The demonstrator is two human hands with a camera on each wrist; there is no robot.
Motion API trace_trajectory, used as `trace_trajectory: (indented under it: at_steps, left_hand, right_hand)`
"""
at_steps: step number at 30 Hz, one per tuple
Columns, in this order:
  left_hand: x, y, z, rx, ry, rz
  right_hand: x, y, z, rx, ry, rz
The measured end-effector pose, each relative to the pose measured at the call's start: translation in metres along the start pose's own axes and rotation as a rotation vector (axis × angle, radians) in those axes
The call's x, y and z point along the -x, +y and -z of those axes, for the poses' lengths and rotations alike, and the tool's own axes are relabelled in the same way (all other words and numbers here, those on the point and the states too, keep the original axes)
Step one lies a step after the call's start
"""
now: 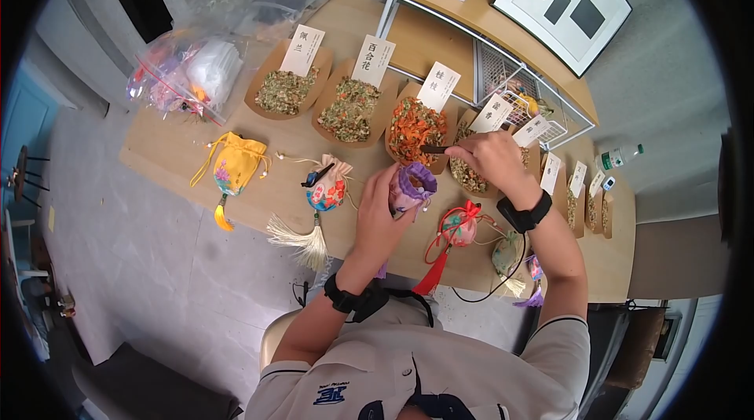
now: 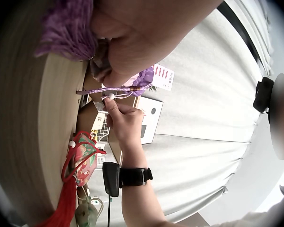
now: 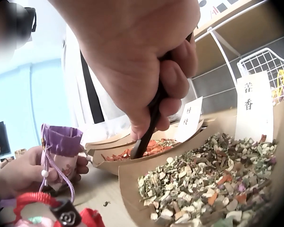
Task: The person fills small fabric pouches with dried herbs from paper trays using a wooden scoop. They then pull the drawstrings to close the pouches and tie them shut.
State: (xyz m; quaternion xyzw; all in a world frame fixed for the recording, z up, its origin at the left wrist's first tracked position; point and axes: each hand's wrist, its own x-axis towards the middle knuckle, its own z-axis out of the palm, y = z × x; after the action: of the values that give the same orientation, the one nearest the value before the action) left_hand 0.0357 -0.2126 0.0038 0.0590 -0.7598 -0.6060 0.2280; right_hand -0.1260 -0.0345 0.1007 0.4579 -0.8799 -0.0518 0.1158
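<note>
"One table (image 1: 275,137) under both hands; what stands nearest them?"

"The tray (image 3: 108,166), just ahead of the left hand (image 1: 375,212) and to the left of the right hand (image 1: 496,159). It bears the orange mix (image 1: 415,128)"

"And how do the hands lie?"

"Both are closed on something. The left is curled round the purple bag (image 1: 406,192), holding it upright, mouth open and up. The right has its fingers bent round the dark tool (image 1: 433,150), whose far end points away from that hand, down at the orange mix"

"So which step is it?"

"Scooping, I'd say: getting some mix onto the tool, with the bag waiting close by on the left hand's side. I can't tell whether the tool carries any, or how full the bag is"

"Then what would the next move call for?"

"A level lift, I think, and a short way back to the left hand, the tool's end kept over the bag's mouth before tipping. The left should keep that mouth wide, and the small white bead (image 3: 44,173) hanging beside its fingers clear of the tool"
</note>
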Motion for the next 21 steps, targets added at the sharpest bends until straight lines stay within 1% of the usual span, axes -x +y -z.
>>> trace_trajectory:
  at_steps: [1, 4, 10, 13, 16, 19, 21]
  left_hand:
    - [0.000, 0.000, 0.000, -0.004, -0.001, 0.000]
    - [0.000, -0.002, -0.001, -0.006, 0.011, -0.011]
    - [0.000, -0.001, -0.001, 0.000, 0.013, 0.004]
    - [0.000, -0.001, -0.001, 0.004, 0.021, 0.003]
    - [0.001, -0.001, -0.002, 0.012, 0.031, 0.014]
    - [0.001, 0.001, -0.002, 0.006, 0.035, 0.033]
    - [0.001, 0.000, -0.001, 0.013, 0.023, 0.008]
  right_hand:
    - [0.000, 0.001, 0.000, -0.012, 0.040, 0.001]
    - [-0.001, 0.003, 0.013, -0.079, 0.054, -0.041]
    - [0.004, 0.003, 0.007, -0.140, 0.077, -0.085]
    - [0.006, 0.000, 0.020, -0.232, 0.177, -0.099]
    - [0.007, -0.009, 0.048, -0.268, 0.236, -0.070]
    - [0.013, -0.016, 0.054, -0.328, 0.284, 0.051]
    - [0.014, -0.026, 0.062, -0.219, 0.236, 0.133]
